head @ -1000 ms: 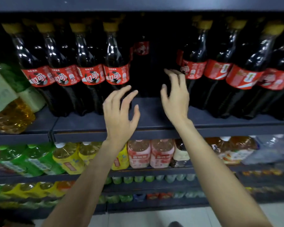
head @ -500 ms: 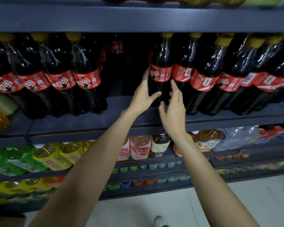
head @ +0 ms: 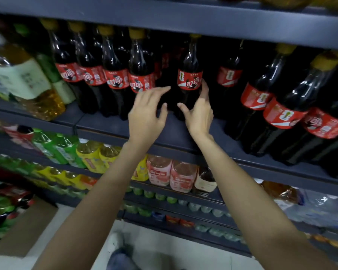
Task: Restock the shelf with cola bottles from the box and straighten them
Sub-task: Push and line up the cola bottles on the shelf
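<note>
The cola bottle [head: 189, 75] at twelve o'clock of the hands carries a red label with white Chinese characters reading 可口. The row of cola bottles [head: 117, 78] at ten o'clock shows the same white characters, blurred. Other labels, including the pink bottles [head: 170, 174] at six o'clock, are illegible.

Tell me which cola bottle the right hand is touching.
The lone cola bottle in the gap between the left row and the right cluster. The right hand wraps its lower body; the others stand untouched.
</note>
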The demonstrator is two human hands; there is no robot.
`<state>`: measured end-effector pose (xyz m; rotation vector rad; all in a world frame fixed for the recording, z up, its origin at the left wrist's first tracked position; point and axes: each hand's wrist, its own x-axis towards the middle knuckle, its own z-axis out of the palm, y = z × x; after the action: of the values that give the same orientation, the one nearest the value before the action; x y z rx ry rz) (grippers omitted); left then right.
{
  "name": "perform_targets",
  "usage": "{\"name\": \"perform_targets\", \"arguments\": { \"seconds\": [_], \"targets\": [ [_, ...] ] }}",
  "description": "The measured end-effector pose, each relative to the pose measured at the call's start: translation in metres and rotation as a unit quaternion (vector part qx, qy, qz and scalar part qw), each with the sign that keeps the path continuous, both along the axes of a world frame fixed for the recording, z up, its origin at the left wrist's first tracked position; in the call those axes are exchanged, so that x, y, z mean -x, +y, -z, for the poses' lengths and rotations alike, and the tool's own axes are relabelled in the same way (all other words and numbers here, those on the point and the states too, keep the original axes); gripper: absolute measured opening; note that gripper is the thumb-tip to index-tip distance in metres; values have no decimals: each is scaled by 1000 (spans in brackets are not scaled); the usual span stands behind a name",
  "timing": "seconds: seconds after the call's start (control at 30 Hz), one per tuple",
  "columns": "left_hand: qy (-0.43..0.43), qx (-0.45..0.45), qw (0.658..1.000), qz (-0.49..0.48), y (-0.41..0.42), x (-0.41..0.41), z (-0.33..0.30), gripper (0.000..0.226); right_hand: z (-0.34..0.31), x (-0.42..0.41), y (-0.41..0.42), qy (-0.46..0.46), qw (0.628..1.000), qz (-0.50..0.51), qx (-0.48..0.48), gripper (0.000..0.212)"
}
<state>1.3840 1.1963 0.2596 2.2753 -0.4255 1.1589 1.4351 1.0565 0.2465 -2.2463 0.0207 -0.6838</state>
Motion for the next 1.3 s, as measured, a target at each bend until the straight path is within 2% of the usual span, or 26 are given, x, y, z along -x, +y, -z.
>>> {"name": "perform_targets", "arguments": {
  "seconds": [0.07, 0.1, 0.2, 0.3, 0.37, 0.47, 0.57, 0.63, 0.73, 0.8, 0.87, 0.9, 0.97, 1.0, 1.1, 1.17, 1.23, 1.3],
  "targets": [
    [-92, -12, 991, -95, 21, -1, 1, 37, -1, -21, 12, 0, 1000, 12, 12, 92],
    [-105, -19, 987, -124, 32, -3, 3, 42, -2, -32, 18, 4, 999, 22, 24, 93],
    [-77, -58, 984, -150, 58, -18, 10, 62, -9, -61, 33, 34, 997, 55, 41, 98],
    [-47, -89, 986, -132, 69, -31, 13, 72, -12, -77, 43, 43, 994, 90, 39, 100],
    [-67, -87, 987, -121, 72, -34, 15, 70, -11, -82, 50, 40, 994, 101, 34, 101],
    [-153, -59, 984, -68, 63, -30, 15, 54, -12, -79, 50, 49, 995, 81, 22, 105],
    [-182, -33, 981, 57, 30, -23, 10, 37, -10, -52, 35, 7, 998, 48, 26, 96],
    [-131, 9, 981, 141, 2, -25, 6, 32, -1, -25, 21, -60, 996, 62, 31, 77],
    [68, 123, 969, 204, -39, -49, -1, 41, 14, 5, 1, -134, 981, 128, 59, 63],
    [219, 198, 921, 254, -64, -74, -6, 56, 19, 9, -9, -148, 975, 153, 65, 66],
    [314, 251, 861, 312, -87, -95, -15, 69, 19, 9, -14, -118, 980, 158, 40, 76],
    [332, 265, 843, 329, -97, -102, -20, 73, 18, 8, -15, -90, 984, 152, 20, 80],
    [341, 266, 836, 337, -113, -114, -28, 80, 17, 6, -18, -39, 991, 127, -14, 84],
    [337, 257, 846, 322, -118, -118, -30, 83, 17, 5, -20, -23, 993, 116, -25, 84],
    [269, 194, 919, 214, -128, -119, -34, 86, 13, -1, -31, -3, 991, 130, -42, 81],
    [235, 183, 938, 175, -121, -115, -32, 79, 10, -4, -34, 7, 990, 136, -38, 78],
    [228, 190, 937, 182, -103, -112, -28, 76, 8, -4, -32, -3, 993, 116, -14, 72],
    [241, 231, 916, 222, -79, -106, -23, 75, 8, -5, -32, -25, 997, 71, -23, 63]
  ]
}}
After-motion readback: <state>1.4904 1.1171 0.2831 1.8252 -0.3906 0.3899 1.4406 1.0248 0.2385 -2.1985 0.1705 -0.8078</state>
